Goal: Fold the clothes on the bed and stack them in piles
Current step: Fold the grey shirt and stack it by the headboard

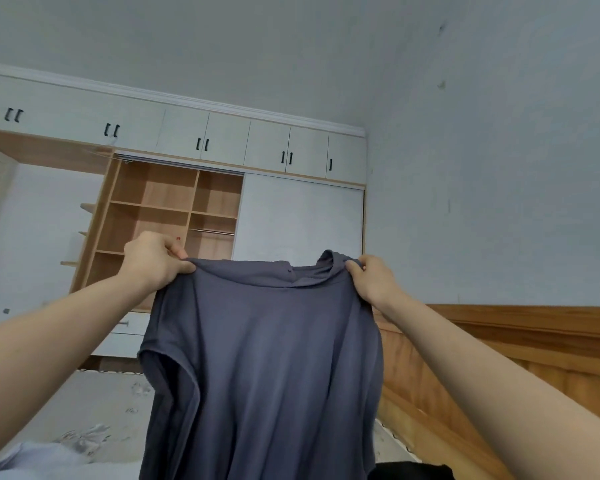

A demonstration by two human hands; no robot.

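Note:
A grey-blue short-sleeved shirt (264,368) hangs in the air in front of me, held up by its shoulders, collar at the top. My left hand (153,261) pinches the left shoulder seam. My right hand (373,280) pinches the right shoulder next to the collar. The shirt's body drapes straight down and hides the middle of the bed (94,403). A pale garment (42,455) lies crumpled on the bed at lower left. Something black (413,472) lies at the bottom edge, to the right of the shirt.
A wooden headboard (499,362) runs along the bed's right side against the wall. Beyond the bed's far end stands a wardrobe with open wooden shelves (174,209), a white sliding door (298,220) and upper cabinets.

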